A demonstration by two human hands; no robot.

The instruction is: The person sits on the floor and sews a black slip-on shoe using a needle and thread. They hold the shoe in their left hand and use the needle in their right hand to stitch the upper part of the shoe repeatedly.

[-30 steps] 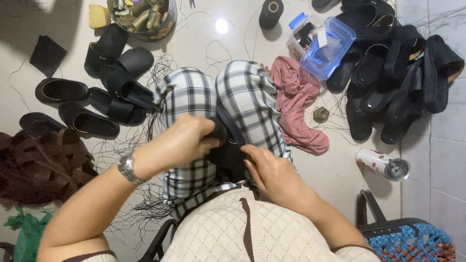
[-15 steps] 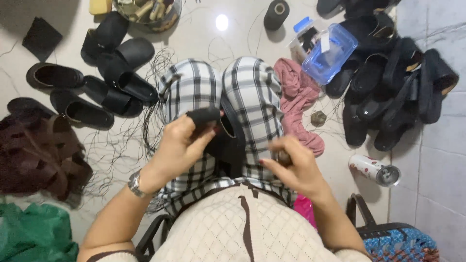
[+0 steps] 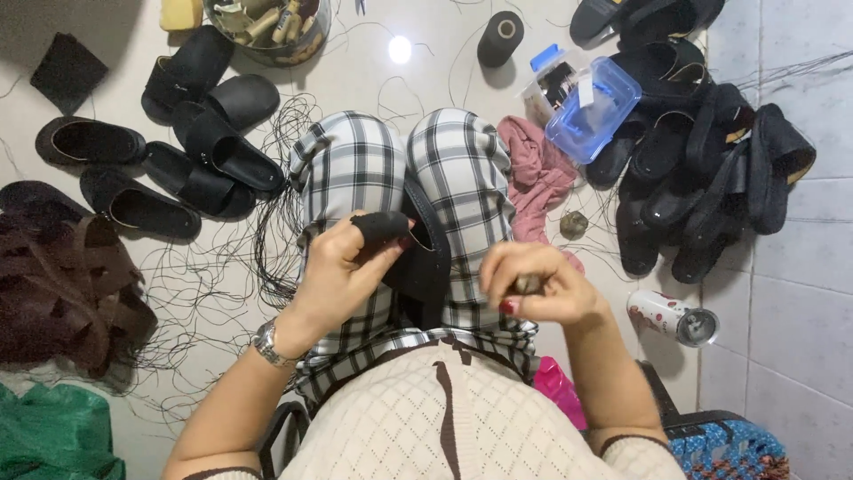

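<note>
The person sits with both knees together in checked trousers [image 3: 462,169], and a black sandal [image 3: 425,258] rests in the gap between the thighs. The left hand [image 3: 342,271] is closed around the sandal's upper edge, fingers curled over it and the forefinger covered by a black fingertip guard [image 3: 378,227]; a metal wristwatch [image 3: 269,344] sits on that wrist. The right hand [image 3: 533,284] hangs just beside the sandal, to its right and apart from it, its fingers pinched shut on a small dark tool [image 3: 529,284] whose kind is too small to tell. Loose black thread [image 3: 222,267] lies tangled across the pale floor [image 3: 391,80] to the left of the knees. Beyond it stand several black slippers [image 3: 209,133], and a heap of brown straps [image 3: 62,284] sits at the far left. To the right of the knees lie a pink cloth [image 3: 538,173], a clear blue plastic box [image 3: 591,107], a pile of black sandals [image 3: 711,169] and a tipped drinks can [image 3: 671,316]. A black spool of thread [image 3: 500,37] stands near the top.
</note>
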